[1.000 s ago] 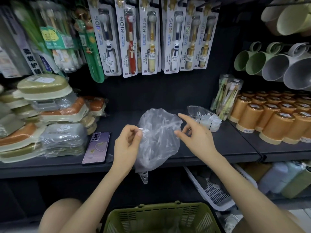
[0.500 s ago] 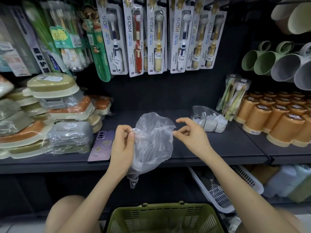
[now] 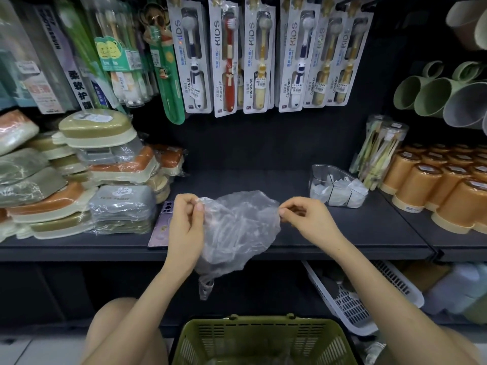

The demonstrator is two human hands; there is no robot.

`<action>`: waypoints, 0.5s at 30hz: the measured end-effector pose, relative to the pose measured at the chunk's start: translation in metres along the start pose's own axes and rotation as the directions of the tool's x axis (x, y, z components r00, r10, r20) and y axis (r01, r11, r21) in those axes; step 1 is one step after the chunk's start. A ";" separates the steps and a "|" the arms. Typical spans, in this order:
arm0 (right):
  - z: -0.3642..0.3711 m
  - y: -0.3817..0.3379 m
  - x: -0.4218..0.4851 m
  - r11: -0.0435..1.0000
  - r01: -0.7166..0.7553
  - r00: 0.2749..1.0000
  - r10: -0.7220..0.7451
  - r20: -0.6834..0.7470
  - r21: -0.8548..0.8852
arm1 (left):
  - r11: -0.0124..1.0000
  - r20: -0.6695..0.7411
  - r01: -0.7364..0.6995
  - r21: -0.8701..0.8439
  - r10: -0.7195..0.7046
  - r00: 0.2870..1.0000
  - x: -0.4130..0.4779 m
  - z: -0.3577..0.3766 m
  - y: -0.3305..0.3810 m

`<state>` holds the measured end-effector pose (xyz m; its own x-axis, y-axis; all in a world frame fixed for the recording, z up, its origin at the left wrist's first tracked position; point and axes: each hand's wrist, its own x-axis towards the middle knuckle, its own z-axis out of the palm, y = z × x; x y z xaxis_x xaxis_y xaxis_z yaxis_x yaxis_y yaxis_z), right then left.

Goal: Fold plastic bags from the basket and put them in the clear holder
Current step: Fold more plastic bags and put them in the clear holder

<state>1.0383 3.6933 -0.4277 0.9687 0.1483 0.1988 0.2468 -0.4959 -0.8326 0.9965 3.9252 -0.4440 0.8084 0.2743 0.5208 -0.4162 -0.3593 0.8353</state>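
A crumpled clear plastic bag [image 3: 238, 227] hangs in front of the dark shelf [image 3: 342, 241], stretched between both hands. My left hand [image 3: 185, 222] pinches its upper left edge. My right hand [image 3: 305, 217] pinches its upper right edge. The bag's knotted lower end dangles below the shelf lip. The clear holder [image 3: 336, 187] stands on the shelf to the right of my right hand, with folded white bags inside. The green basket [image 3: 263, 341] sits low at the bottom, with more plastic dimly visible inside.
A phone [image 3: 160, 227] lies on the shelf just left of my left hand. Stacked wrapped soap boxes [image 3: 79, 185] fill the left. Orange cups [image 3: 442, 191] and a toothbrush tube [image 3: 379, 151] stand right. A white basket [image 3: 350, 299] sits on the lower shelf.
My right hand closed from an open reach to a pinch on the bag's right edge. Both hands drew apart, spreading the bag wider and lower over the shelf.
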 end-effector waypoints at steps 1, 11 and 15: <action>-0.004 0.002 -0.002 1.000 -0.011 1.000 0.011 -0.004 0.002 | 1.000 -0.034 0.009 0.018 -0.009 0.999 0.002 -0.003 -0.001; -0.048 -0.013 -0.022 0.960 0.087 0.988 -0.049 0.145 -0.266 | 0.938 0.059 0.015 0.345 -0.038 0.998 0.031 -0.040 -0.016; -0.048 -0.045 -0.020 0.933 0.204 0.970 -0.152 0.190 -0.297 | 0.955 0.145 -0.154 0.253 0.120 0.982 0.046 -0.044 0.025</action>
<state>1.0095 3.6714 -0.3694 0.8973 0.3818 0.2214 0.4357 -0.6861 -0.5827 1.0047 3.9677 -0.3916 0.8045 0.0968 0.5859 -0.4164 -0.6115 0.6728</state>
